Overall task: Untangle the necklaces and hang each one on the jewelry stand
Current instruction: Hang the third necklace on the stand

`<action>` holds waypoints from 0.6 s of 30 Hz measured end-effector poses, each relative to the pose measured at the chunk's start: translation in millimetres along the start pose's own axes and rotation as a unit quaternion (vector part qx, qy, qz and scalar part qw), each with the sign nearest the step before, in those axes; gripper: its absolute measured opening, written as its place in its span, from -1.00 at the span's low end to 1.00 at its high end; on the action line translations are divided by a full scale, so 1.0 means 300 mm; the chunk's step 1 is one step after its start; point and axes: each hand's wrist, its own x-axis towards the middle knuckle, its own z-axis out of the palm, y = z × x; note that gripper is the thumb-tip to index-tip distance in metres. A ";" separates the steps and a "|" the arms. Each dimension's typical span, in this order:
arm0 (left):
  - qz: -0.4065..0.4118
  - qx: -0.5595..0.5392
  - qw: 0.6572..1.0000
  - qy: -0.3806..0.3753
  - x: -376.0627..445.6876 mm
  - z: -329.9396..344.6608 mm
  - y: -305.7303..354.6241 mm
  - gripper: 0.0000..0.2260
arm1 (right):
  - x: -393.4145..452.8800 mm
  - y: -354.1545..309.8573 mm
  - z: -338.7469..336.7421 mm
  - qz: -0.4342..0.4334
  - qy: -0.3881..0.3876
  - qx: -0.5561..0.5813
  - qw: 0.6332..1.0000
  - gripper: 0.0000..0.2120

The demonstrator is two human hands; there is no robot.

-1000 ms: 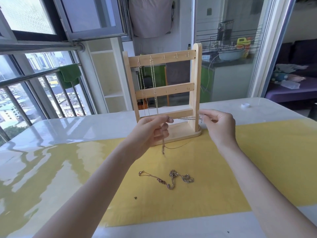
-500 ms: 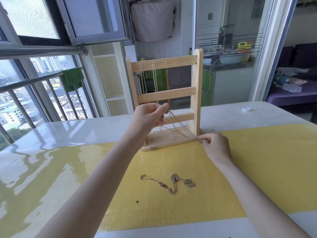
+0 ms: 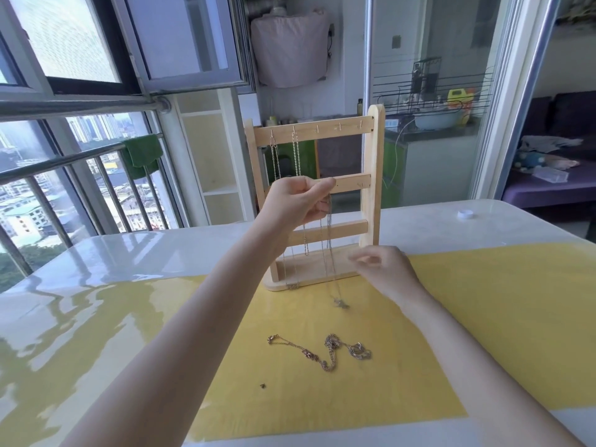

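A wooden jewelry stand with three crossbars stands on the table. Two chains hang from hooks at the left of its top bar. My left hand is raised before the middle bar and pinches a thin silver necklace, which hangs straight down with its pendant touching the yellow mat. My right hand hovers low by the stand's base, fingers loosely curled, holding nothing; it is blurred. A tangled gold-coloured necklace lies on the mat nearer to me.
The yellow mat covers the middle of a glossy white table. A tiny dark bead lies left of the tangle. A white cap sits at the far right. Windows and a railing are to the left.
My left hand rose from the lower bar to the middle bar, lifting the silver necklace. My right hand let go of the chain's other end, which now hangs down.
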 end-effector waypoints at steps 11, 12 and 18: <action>0.055 0.192 0.979 -0.051 0.017 -0.045 0.087 -0.80 | 0.012 -0.309 -0.088 -0.034 -0.139 0.250 0.957 -0.92; 0.058 0.194 0.978 -0.055 0.013 -0.051 0.090 -0.80 | 0.013 -0.313 -0.091 -0.036 -0.138 0.244 0.959 -0.93; 0.064 0.167 0.979 -0.099 -0.008 -0.079 0.115 -0.85 | 0.001 -0.354 -0.136 -0.069 -0.133 0.186 0.971 -0.88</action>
